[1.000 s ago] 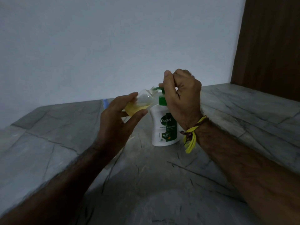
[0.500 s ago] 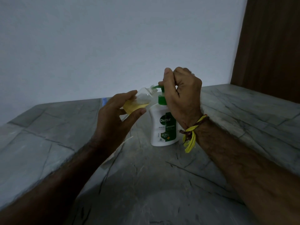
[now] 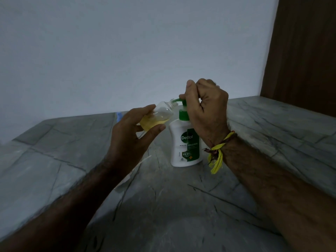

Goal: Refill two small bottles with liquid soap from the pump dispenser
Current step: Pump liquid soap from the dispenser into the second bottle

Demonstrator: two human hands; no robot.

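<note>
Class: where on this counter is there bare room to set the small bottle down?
Bare stone lies in front of the pump dispenser, between the forearms, and right of the right hand. It is crowded around the left hand, which holds the small bottle at the spout.

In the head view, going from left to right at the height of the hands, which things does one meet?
left hand → small bottle → pump dispenser → right hand → yellow wrist thread

pump head (image 3: 183, 103): mostly hidden by right hand (image 3: 205, 113) | small bottle (image 3: 160, 116): base behind left hand (image 3: 131, 137)
</note>
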